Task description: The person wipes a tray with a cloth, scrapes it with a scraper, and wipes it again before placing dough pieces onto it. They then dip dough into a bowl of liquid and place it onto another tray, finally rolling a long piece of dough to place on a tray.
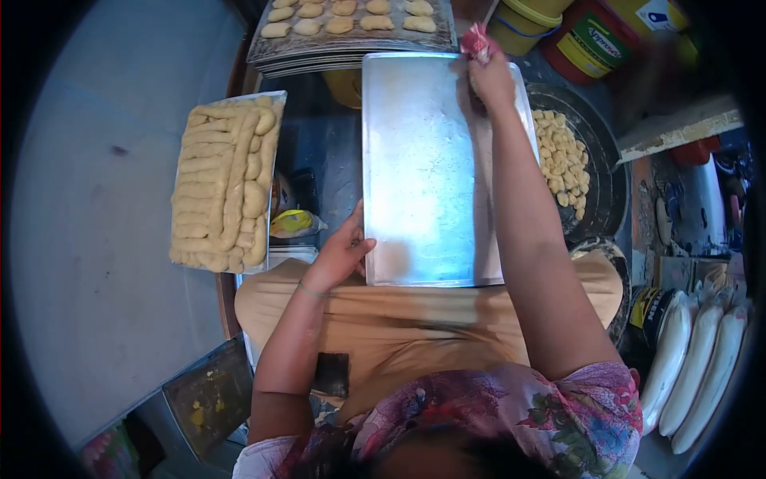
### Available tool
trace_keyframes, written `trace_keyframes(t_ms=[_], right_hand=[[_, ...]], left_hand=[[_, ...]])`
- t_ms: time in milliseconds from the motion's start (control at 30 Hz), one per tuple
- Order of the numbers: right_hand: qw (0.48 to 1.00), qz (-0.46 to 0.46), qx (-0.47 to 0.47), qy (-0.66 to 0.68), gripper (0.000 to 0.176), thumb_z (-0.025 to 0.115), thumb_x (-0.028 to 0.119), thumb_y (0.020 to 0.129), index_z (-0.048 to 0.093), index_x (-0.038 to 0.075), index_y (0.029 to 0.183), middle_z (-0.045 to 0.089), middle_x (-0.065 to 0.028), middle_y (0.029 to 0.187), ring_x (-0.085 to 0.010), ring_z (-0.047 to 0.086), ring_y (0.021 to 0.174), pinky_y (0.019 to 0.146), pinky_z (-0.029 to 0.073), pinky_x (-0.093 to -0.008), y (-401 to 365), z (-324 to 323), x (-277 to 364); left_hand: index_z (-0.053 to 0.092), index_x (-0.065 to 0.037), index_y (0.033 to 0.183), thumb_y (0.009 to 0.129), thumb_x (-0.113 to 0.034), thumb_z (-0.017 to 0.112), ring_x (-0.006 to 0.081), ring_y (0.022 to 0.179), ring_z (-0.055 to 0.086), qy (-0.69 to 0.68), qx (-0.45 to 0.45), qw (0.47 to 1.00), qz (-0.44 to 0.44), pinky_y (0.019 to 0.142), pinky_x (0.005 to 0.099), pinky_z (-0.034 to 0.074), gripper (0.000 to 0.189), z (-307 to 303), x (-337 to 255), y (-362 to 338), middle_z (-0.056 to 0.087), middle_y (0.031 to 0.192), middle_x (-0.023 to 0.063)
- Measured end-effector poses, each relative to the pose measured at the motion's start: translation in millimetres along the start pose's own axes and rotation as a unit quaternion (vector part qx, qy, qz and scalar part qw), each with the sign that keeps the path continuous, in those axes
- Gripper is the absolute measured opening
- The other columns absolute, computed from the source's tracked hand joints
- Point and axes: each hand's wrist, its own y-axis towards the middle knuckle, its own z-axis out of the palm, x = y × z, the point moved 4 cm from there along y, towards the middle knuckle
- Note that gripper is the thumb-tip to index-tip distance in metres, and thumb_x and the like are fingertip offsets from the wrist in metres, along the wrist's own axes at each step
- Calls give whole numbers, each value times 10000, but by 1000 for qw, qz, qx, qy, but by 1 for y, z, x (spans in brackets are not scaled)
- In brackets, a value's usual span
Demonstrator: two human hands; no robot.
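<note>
A flat metal baking tray (423,168) lies lengthwise in front of me, its near edge over my lap. My left hand (345,251) grips the tray's left edge near its lower corner, thumb on top. At the far right corner, my right hand (492,80) is closed around a crumpled red and white cloth (479,44), which is held over the tray's edge. The tray's surface is bare and shiny, with a brownish patch near the bottom.
Left stands a tray of long dough strips (219,180). Stacked trays (271,52) with small dough pieces are at the far side. Right, a round black pan (610,191) holds dough lumps (562,156). Buckets (590,40) and long wrapped white packages (702,371) also lie to the right.
</note>
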Motion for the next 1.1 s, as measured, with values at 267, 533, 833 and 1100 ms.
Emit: trace_keyframes(t_ms=[267,533,833,1100], right_hand=[[927,-328,150,-102,580,506,432,854,517,34,1275,422,-212,1393,-355,357,1330,1133,199,-459,-89,166,77],[848,-443,290,-18,636,572,303,846,397,-90,1315,296,-278,1453,-396,242,1380,1159,124,-477,-290,49,-4],[985,114,-17,130,423,588,206,868,508,24,1241,589,-209,1175,-339,569,1094,923,433,-369,-291,-228,-216],[922,-25,288,-259,544,768,340,595,571,40,1004,542,-155,999,-347,527,981,880,405,-458,-365,-329,-165]], left_hand=[[90,-122,1506,897,-35,557,116,693,564,-11,-10,1000,2,513,253,515,773,3,0,0,542,839,57],[67,-130,1499,804,29,547,221,897,626,-189,75,979,-7,681,337,571,860,-15,21,-3,506,1147,111],[159,-92,1485,840,-138,638,175,832,601,-36,-92,995,30,702,316,541,805,-13,2,-15,506,1066,81],[481,-55,1322,835,-197,675,287,1245,409,390,-147,862,289,1036,377,353,543,95,-128,20,389,1337,160]])
